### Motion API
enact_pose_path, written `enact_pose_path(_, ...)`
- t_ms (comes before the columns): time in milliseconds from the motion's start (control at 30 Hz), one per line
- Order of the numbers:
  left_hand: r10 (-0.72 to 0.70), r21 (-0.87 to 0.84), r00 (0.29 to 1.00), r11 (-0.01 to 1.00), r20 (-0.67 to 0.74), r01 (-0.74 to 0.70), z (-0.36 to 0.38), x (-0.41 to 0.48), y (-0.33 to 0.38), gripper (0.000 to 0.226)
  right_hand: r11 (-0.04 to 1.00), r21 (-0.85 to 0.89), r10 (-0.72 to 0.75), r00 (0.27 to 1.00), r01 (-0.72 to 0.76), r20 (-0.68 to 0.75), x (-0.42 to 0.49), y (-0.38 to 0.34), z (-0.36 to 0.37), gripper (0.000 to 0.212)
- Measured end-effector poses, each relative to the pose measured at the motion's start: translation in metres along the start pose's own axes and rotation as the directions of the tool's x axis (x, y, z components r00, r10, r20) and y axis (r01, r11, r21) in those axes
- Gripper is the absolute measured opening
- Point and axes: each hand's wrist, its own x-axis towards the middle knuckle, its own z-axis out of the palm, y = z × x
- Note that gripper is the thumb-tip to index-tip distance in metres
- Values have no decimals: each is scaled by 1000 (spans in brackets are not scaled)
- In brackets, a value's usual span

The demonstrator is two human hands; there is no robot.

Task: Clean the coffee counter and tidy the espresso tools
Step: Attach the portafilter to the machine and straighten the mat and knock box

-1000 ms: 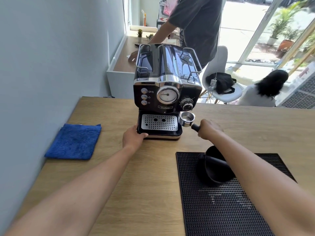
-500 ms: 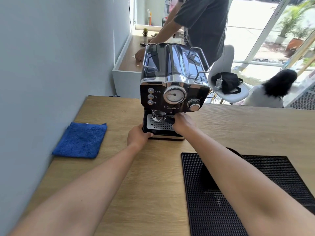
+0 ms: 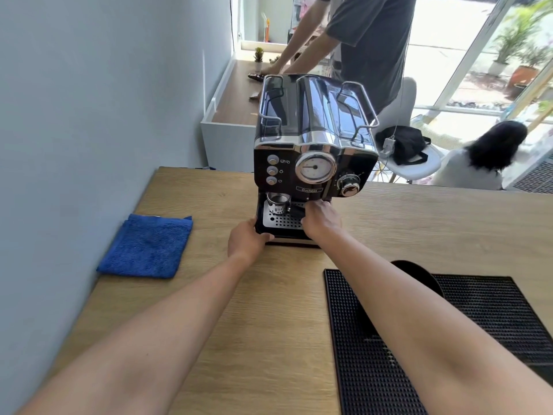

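A black and chrome espresso machine (image 3: 314, 151) stands at the back of the wooden counter (image 3: 263, 324). My right hand (image 3: 321, 220) grips the black handle of the portafilter (image 3: 278, 202), whose metal basket sits under the machine's group head, above the perforated drip tray (image 3: 282, 220). My left hand (image 3: 247, 239) holds the machine's base at its front left corner. A folded blue cloth (image 3: 146, 247) lies on the counter by the left wall.
A black rubber bar mat (image 3: 478, 339) covers the counter's right front, with a black knock box (image 3: 419, 277) on it, mostly hidden by my right forearm. Behind the counter a person stands at a lower desk; another sits near a white chair.
My right hand carried the portafilter from the machine's right side leftward to beneath the group head. My left hand stayed on the base.
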Motion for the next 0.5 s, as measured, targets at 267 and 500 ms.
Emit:
enact_pose_path(267,14,40,1000,999,28,-15,-5,-2,3,60,1000,-29,7,1000,-7,-20,-4,-1,1,32)
enact_pose_path(500,44,78,998,996,47,-48,-10,-8,5,61,1000,6,26,997,-26,-69,-18,7,0,41)
